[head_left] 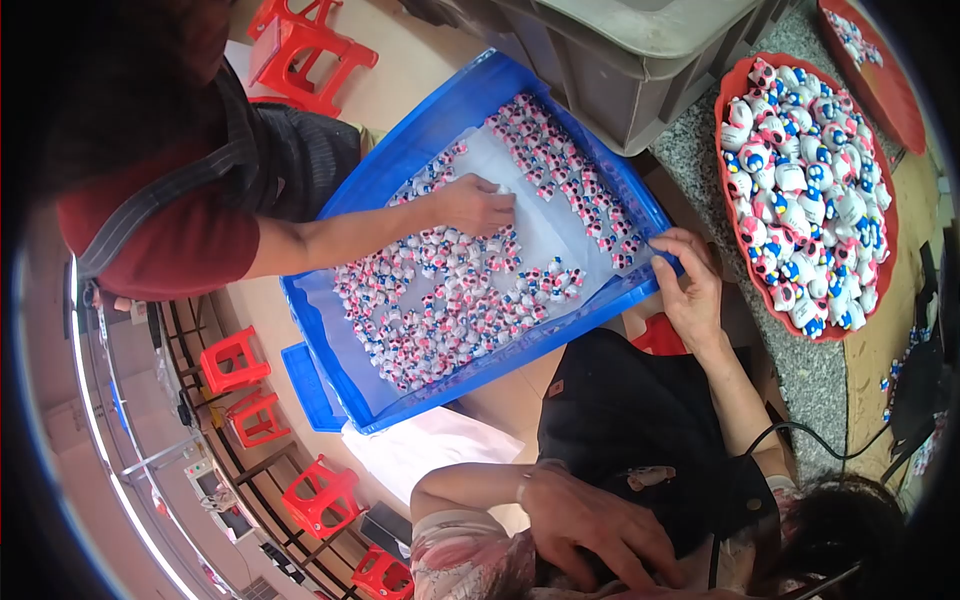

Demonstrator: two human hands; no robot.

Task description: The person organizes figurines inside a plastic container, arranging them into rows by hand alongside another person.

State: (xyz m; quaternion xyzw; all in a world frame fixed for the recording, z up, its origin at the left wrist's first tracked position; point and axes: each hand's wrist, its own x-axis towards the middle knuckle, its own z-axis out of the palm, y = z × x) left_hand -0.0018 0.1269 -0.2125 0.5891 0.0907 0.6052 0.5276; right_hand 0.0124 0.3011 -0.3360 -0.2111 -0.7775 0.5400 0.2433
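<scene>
My right hand (690,285) grips the near right corner of a large blue plastic tray (655,215), fingers over the rim and thumb against its side. The tray holds many small white figurines (450,290) with pink and blue parts, lying on a pale sheet (550,230). My left hand (600,530) is in front of my black apron (640,400), fingers spread, with no object visible in it. Another person's hand (475,205) reaches into the tray from the left, fingers bent at the pale sheet; a small white bit shows by the fingertips.
On a speckled stone counter (810,380) at right stands a red scalloped basin (885,270) heaped with larger figurines. Another red dish (895,100) is behind it. A grey crate (610,90) borders the tray at the back. Red stools (235,360) stand at left. A black cable (800,425) crosses at lower right.
</scene>
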